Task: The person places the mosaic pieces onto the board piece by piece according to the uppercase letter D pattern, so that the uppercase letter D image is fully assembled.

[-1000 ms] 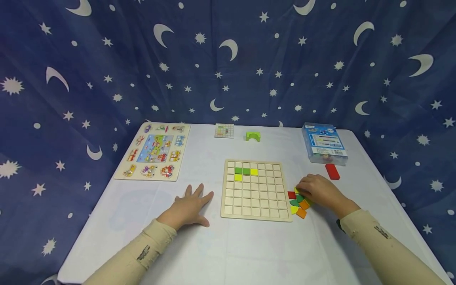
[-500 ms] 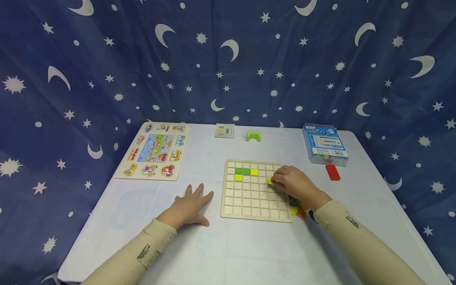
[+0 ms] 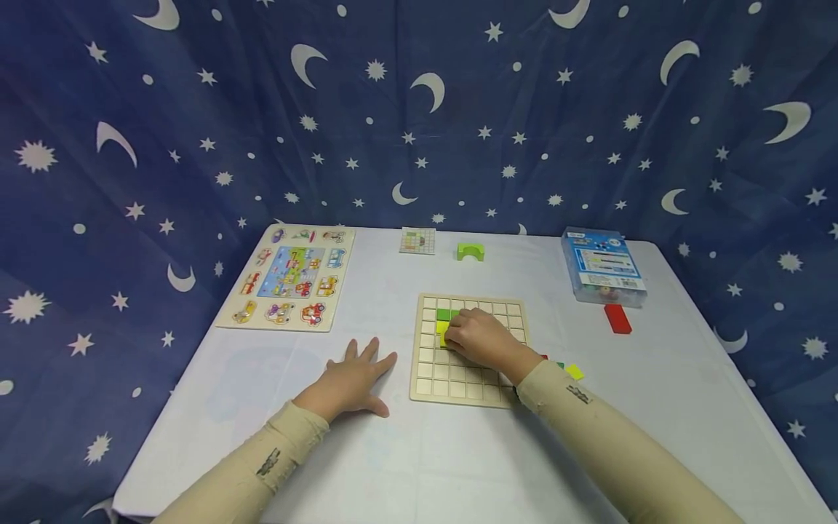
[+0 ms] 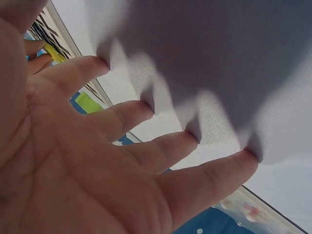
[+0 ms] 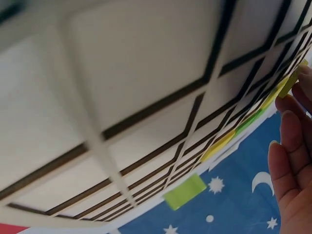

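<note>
My right hand (image 3: 483, 338) pinches a yellow square tile (image 5: 291, 84) between thumb and fingers, low over the wooden grid board (image 3: 432, 387). This tile is just in front of a yellow tile (image 3: 441, 327) lying in the grid. Behind that one sits a green tile (image 3: 444, 314), and more of its row is partly hidden by my hand. To the left of the board, my left hand (image 3: 345, 384) rests on the white table with fingers spread and fingertips touching the cloth; it holds nothing.
A loose yellow tile (image 3: 575, 372) shows beside my right sleeve, which hides most of the tile pile. Farther back are a pattern card (image 3: 417, 241), a green arch block (image 3: 471, 252), a clear box (image 3: 604, 266) and a red block (image 3: 617, 319). A vehicle puzzle (image 3: 286, 273) lies at left.
My right hand has gone from the tile pile leftward across the board, carrying a yellow tile to the grid's left part. The left hand has stayed in place.
</note>
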The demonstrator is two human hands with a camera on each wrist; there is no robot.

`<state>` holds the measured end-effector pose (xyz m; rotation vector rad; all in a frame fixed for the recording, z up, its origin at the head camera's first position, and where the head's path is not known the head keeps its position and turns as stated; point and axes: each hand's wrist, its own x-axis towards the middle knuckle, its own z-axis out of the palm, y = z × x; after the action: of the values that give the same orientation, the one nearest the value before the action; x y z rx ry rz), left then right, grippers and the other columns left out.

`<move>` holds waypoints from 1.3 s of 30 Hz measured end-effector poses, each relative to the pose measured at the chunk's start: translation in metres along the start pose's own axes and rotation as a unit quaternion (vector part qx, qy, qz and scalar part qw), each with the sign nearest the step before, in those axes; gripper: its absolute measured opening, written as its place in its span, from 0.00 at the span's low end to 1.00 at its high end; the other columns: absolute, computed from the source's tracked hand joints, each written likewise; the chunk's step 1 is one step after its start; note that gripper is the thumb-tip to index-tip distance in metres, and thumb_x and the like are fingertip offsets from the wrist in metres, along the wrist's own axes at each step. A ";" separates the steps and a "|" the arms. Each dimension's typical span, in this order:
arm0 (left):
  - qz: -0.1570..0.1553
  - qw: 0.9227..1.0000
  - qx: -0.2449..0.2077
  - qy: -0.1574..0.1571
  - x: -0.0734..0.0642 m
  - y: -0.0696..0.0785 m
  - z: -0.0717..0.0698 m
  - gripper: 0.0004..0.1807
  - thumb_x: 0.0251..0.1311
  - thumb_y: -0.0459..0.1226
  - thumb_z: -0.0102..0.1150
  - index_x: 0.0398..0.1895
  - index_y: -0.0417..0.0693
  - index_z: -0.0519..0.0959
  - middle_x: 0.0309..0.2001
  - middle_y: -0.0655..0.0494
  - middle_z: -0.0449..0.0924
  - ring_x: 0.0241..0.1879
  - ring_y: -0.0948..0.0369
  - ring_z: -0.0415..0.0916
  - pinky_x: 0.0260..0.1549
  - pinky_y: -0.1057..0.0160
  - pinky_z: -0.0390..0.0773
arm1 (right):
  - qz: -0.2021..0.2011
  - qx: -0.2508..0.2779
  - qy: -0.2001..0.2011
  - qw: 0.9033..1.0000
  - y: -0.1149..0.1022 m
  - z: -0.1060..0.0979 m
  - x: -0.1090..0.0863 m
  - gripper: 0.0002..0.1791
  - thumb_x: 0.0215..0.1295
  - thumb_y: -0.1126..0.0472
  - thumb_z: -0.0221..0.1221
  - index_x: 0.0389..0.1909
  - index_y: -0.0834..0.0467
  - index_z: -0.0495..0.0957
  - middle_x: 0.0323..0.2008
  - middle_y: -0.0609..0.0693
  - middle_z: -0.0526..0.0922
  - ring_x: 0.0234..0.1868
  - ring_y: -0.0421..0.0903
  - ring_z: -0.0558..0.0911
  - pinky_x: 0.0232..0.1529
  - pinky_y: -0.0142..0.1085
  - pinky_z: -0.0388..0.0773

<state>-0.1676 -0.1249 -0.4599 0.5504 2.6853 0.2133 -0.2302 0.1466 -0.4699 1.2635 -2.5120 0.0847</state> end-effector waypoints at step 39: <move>-0.004 1.000 0.002 -0.002 -0.001 0.004 -0.002 0.56 0.40 0.58 0.76 0.75 0.56 0.63 0.77 0.38 0.48 0.72 0.27 0.42 0.52 0.20 0.60 | 0.182 0.029 -0.041 0.982 0.020 -0.040 -0.076 0.14 0.58 0.58 0.71 0.45 0.55 0.86 0.43 0.49 0.85 0.49 0.49 0.82 0.52 0.48 0.78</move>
<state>-0.1664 -0.1221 -0.4570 0.5399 2.6838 0.2039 -0.1931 0.2252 -0.4547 0.8270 -2.8024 0.1969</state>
